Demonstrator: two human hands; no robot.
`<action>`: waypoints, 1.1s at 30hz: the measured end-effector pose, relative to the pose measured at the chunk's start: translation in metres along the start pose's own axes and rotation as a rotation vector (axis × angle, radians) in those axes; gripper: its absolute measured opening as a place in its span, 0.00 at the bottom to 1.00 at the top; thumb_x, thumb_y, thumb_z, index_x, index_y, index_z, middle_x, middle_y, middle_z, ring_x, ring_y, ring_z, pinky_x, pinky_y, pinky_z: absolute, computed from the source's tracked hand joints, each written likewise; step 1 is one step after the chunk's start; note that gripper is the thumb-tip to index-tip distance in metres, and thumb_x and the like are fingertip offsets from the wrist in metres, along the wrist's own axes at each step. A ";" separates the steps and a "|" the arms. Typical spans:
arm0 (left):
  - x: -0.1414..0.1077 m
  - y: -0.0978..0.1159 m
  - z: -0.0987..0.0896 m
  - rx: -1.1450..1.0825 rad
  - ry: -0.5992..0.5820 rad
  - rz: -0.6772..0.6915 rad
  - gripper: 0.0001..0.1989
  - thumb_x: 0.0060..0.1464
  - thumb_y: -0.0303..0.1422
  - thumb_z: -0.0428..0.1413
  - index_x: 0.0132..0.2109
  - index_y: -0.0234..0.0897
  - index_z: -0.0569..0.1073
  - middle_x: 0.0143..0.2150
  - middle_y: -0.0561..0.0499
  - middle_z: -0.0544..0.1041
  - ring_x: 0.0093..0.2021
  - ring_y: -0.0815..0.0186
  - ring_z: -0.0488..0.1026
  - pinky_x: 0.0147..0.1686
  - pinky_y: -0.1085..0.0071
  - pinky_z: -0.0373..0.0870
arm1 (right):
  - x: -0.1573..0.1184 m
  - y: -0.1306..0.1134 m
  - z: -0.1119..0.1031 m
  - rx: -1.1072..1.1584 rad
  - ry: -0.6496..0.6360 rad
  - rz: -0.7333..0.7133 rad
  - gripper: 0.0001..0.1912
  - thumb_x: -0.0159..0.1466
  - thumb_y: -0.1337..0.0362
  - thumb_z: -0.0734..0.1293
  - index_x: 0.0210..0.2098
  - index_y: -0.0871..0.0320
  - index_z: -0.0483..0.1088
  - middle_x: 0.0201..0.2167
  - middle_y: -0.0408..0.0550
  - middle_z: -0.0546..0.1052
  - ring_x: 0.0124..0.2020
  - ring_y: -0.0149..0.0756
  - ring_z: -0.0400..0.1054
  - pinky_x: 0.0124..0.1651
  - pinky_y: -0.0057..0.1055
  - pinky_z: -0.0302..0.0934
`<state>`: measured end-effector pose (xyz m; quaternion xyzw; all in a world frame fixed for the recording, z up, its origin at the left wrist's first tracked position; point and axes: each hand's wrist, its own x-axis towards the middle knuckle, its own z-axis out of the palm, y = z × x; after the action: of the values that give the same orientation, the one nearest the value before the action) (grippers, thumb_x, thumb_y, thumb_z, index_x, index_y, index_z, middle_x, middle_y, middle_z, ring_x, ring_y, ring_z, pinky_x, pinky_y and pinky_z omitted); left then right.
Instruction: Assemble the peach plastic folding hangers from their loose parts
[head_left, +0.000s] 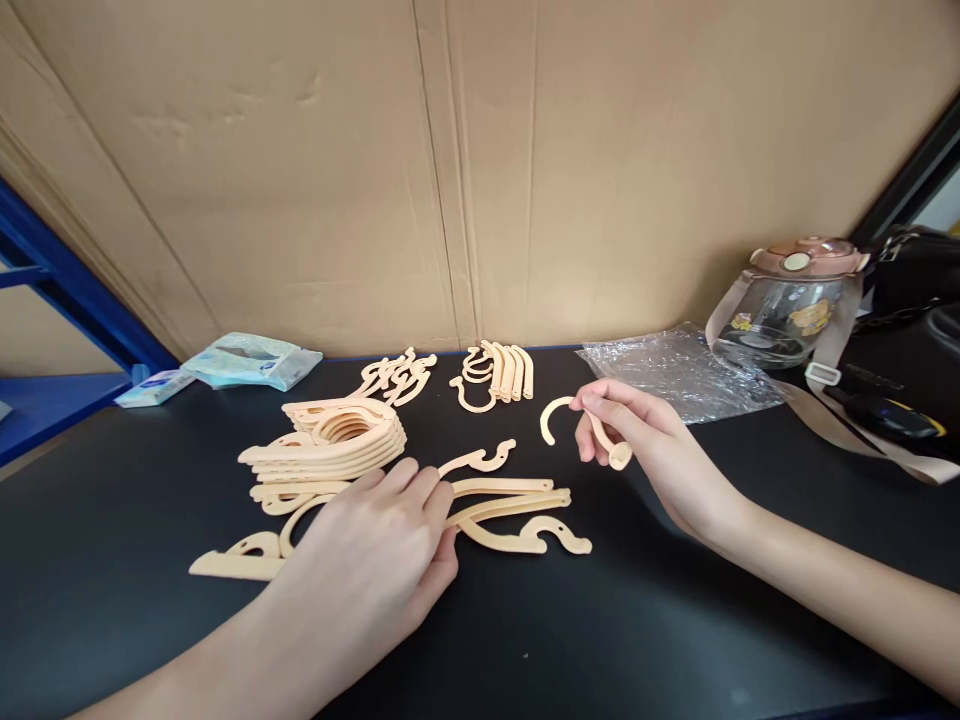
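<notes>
Pinched in the fingers of my right hand (630,430) is a beige curved hook piece (556,408), held above the black table. My left hand (390,530) rests over several loose beige plastic hanger parts (510,505); its fingers are bent down around some of them, and what they grip is partly hidden. Just behind the left hand lies a stack of beige folded hanger pieces (330,440). Farther back sit two small groups of parts, a tangle of hooked pieces (397,375) and a row of curved arms with hooks (511,370).
A blue tissue pack (251,360) lies at the back left, near a blue metal frame (67,400). Crumpled clear plastic (675,370) is at the back right, beside a clear bottle with a pink lid (787,305), its strap and a black bag (915,360). Cardboard stands behind.
</notes>
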<state>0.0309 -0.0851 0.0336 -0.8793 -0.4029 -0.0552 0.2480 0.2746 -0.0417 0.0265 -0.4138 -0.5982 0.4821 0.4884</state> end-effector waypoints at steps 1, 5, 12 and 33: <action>0.001 -0.002 -0.002 0.002 0.015 -0.022 0.12 0.58 0.26 0.44 0.27 0.37 0.66 0.22 0.51 0.67 0.23 0.60 0.69 0.23 0.65 0.59 | 0.000 -0.001 0.000 0.009 0.019 -0.006 0.12 0.66 0.58 0.62 0.29 0.56 0.64 0.18 0.37 0.68 0.22 0.26 0.58 0.29 0.25 0.54; 0.008 -0.011 -0.006 -0.172 0.075 -0.198 0.13 0.65 0.31 0.40 0.34 0.38 0.64 0.23 0.55 0.67 0.20 0.66 0.66 0.19 0.70 0.56 | 0.002 -0.001 -0.001 0.069 0.021 -0.005 0.09 0.66 0.60 0.62 0.30 0.56 0.63 0.21 0.37 0.68 0.23 0.26 0.57 0.28 0.24 0.52; 0.010 -0.021 -0.006 -0.665 0.168 -0.430 0.06 0.66 0.36 0.45 0.41 0.42 0.64 0.28 0.58 0.68 0.28 0.69 0.68 0.28 0.74 0.62 | 0.000 0.000 0.002 0.106 -0.053 0.012 0.04 0.65 0.61 0.63 0.35 0.55 0.64 0.23 0.38 0.68 0.26 0.27 0.57 0.28 0.24 0.51; 0.015 -0.015 -0.003 -1.265 0.107 -0.528 0.08 0.67 0.40 0.45 0.46 0.45 0.65 0.40 0.56 0.67 0.34 0.70 0.69 0.37 0.72 0.68 | 0.000 0.007 0.002 0.080 -0.122 -0.079 0.09 0.66 0.62 0.63 0.44 0.51 0.56 0.32 0.40 0.74 0.32 0.29 0.63 0.33 0.27 0.57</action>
<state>0.0300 -0.0675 0.0463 -0.7234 -0.4814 -0.3816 -0.3152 0.2727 -0.0410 0.0197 -0.3399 -0.6228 0.5103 0.4860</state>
